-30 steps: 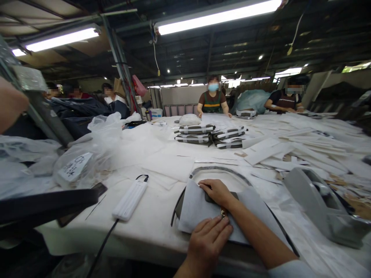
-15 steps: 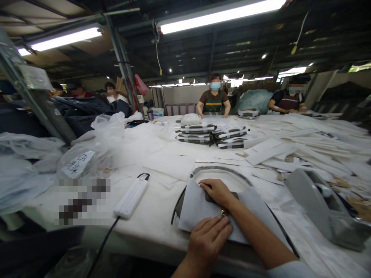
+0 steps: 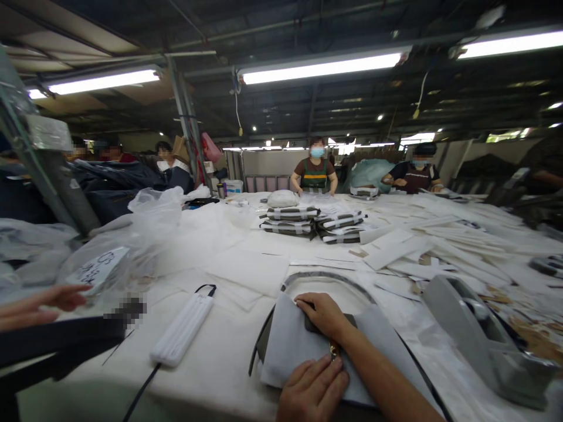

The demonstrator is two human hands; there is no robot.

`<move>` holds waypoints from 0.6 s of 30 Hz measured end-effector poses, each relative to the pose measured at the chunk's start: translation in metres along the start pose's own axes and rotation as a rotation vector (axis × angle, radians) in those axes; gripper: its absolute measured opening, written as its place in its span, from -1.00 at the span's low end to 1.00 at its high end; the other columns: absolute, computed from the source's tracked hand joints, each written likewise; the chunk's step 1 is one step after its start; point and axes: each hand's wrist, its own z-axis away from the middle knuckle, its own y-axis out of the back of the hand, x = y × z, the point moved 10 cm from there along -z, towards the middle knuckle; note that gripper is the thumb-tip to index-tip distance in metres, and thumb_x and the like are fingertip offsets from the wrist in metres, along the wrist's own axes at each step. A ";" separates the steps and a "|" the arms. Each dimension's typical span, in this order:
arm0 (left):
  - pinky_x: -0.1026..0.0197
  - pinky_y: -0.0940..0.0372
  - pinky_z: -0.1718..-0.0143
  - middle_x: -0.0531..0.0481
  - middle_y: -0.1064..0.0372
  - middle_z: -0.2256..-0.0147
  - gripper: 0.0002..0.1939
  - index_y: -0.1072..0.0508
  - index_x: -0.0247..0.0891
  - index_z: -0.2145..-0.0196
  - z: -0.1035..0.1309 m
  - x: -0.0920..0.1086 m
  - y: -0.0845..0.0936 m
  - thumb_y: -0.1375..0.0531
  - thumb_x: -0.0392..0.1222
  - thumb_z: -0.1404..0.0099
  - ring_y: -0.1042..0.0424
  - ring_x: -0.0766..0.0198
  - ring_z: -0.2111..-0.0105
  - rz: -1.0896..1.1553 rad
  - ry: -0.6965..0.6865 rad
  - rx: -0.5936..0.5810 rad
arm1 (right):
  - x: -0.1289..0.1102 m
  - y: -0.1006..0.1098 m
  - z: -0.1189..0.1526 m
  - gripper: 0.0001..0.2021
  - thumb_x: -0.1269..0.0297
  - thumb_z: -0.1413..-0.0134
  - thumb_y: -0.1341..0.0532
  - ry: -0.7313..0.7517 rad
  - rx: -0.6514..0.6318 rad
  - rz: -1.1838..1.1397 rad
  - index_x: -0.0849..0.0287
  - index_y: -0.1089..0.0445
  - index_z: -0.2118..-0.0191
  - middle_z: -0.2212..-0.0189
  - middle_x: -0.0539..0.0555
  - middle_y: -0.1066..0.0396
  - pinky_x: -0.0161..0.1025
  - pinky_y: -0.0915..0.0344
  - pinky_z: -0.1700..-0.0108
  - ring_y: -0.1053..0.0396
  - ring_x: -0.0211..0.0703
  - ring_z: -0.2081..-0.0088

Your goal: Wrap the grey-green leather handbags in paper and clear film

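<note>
A pale sheet (image 3: 281,346) lies over a dark olive bag-like item with a curved handle strap (image 3: 334,274) at its far side. My right hand (image 3: 325,316) reaches in from the right, its bent fingers on a dark olive piece (image 3: 311,323) on the sheet; the fingertips are partly hidden. Nearer the table edge, my left hand (image 3: 312,390) rests flat on the sheet, fingers stretched out and side by side. Its fingertips touch or nearly touch a small brass-coloured fitting (image 3: 333,350) beneath my right wrist.
A white power strip (image 3: 185,328) lies left, a grey tape dispenser (image 3: 488,340) right. Wrapped dark bundles (image 3: 292,227) are stacked beyond. Loose pale strips (image 3: 409,246) cover the right side. Another person's hand (image 3: 65,299) extends in from the left; co-workers (image 3: 315,170) sit across the table.
The view has tilted up and turned slightly right. Another person's hand and dark material have come in at the left. Both my hands keep nearly the same place on the sheet.
</note>
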 end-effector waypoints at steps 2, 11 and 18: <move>0.40 -0.35 -0.02 0.15 -0.57 0.11 -0.68 -0.59 -0.15 0.16 0.001 -0.001 0.003 -0.02 -0.32 -0.47 -0.56 0.41 0.15 -0.021 -0.010 0.086 | -0.002 0.002 0.000 -0.68 0.17 -0.32 -0.06 0.006 0.008 0.009 0.02 -0.58 0.13 0.16 0.05 -0.59 -0.23 -0.32 0.01 -0.50 -0.06 0.09; 0.45 -0.33 -0.02 0.21 -0.60 0.22 -0.62 -0.60 -0.07 0.26 0.014 -0.001 -0.008 0.00 -0.30 -0.48 -0.58 0.49 0.26 -0.054 0.059 0.268 | 0.003 0.014 -0.001 -0.68 0.15 -0.27 -0.12 0.007 0.146 -0.175 0.10 -0.55 0.03 0.06 0.12 -0.55 -0.06 -0.34 -0.07 -0.49 0.04 0.04; 0.38 -0.37 -0.01 0.13 -0.58 0.14 -0.65 -0.57 -0.11 0.10 0.019 -0.004 -0.009 0.01 -0.31 -0.47 -0.57 0.41 0.16 0.010 0.077 0.205 | -0.115 0.166 0.051 -0.67 0.10 -0.24 -0.24 0.184 0.509 -0.707 0.00 -0.45 -0.08 0.16 0.06 -0.57 -0.09 -0.51 0.11 -0.55 -0.11 0.25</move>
